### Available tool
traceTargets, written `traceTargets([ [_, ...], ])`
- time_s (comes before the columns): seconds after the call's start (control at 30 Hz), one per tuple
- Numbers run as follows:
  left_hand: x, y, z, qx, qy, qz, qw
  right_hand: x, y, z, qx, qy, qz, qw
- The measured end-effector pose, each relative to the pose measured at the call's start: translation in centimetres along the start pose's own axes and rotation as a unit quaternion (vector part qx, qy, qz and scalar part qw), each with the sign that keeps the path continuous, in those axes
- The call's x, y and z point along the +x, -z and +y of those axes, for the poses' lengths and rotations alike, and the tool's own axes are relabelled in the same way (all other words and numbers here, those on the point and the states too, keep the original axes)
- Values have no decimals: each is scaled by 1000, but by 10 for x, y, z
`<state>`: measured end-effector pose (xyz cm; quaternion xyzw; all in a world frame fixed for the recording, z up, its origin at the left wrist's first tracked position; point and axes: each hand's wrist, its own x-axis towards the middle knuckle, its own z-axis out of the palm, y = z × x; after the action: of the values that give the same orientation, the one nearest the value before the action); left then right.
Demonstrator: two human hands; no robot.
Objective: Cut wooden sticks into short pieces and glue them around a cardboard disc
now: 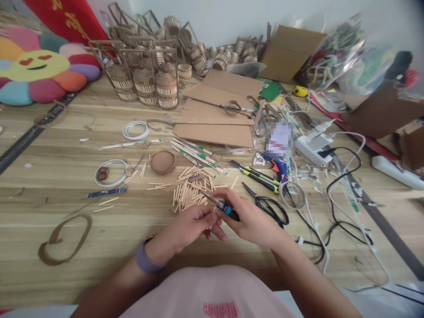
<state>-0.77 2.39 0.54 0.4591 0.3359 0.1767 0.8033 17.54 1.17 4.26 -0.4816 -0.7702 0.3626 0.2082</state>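
Note:
In my right hand point(250, 216) is a tool with a pointed metal tip and a blue-and-black handle point(228, 210); its exact kind is not clear. The tip points away from me and to the left, over a heap of short wooden sticks point(187, 194). My left hand point(190, 227) is closed just beside it, thumb against fingers, on what looks like a short wooden stick point(214, 210), mostly covered by the fingers. Beyond the heap sits a small round basket with a woven rim and brown base point(163, 162).
To the right lie black scissors point(270, 207), a yellow-and-black box cutter point(255, 176), a blue glue gun point(280, 168), a tape roll point(291, 195) and loose cables point(331, 221). Cardboard sheets point(215, 132) and finished tiered baskets point(144, 84) stand farther back. A brown strip loop point(64, 238) lies left.

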Motion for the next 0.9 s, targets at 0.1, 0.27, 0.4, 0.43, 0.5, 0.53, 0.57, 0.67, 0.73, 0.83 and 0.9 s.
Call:
traceTargets([
  [0.1,0,0,2,-30,-12,48,998,0,-4,1,-21,33,97,994],
  [0.27,2,-1,2,-118,-26,117,986,-4,-25,-1,-67,-8,195,978],
  [0.4,4,-5,-2,-141,-32,114,983,-6,-43,-3,-91,0,212,973],
  [0.43,5,-6,-3,-139,-37,117,983,-5,-45,-3,-97,3,214,972],
  [0.5,5,-7,-4,-135,-45,119,983,-4,-47,-1,-108,8,218,970],
  [0.53,6,-8,-4,-136,-48,117,983,-3,-47,0,-111,10,220,969],
  [0.57,6,-9,-4,-136,-52,116,982,-3,-47,1,-113,10,221,969],
  [0.67,6,-11,-3,-121,-71,125,982,-1,-46,2,-103,2,220,970],
  [0.73,5,-11,-2,-106,-80,133,982,-2,-42,1,-75,-12,212,974],
  [0.83,2,-9,1,-77,-68,142,984,-8,-28,-1,-3,-68,156,985],
  [0.9,0,-7,3,-42,-60,156,985,-15,-14,-1,60,-140,82,985],
])
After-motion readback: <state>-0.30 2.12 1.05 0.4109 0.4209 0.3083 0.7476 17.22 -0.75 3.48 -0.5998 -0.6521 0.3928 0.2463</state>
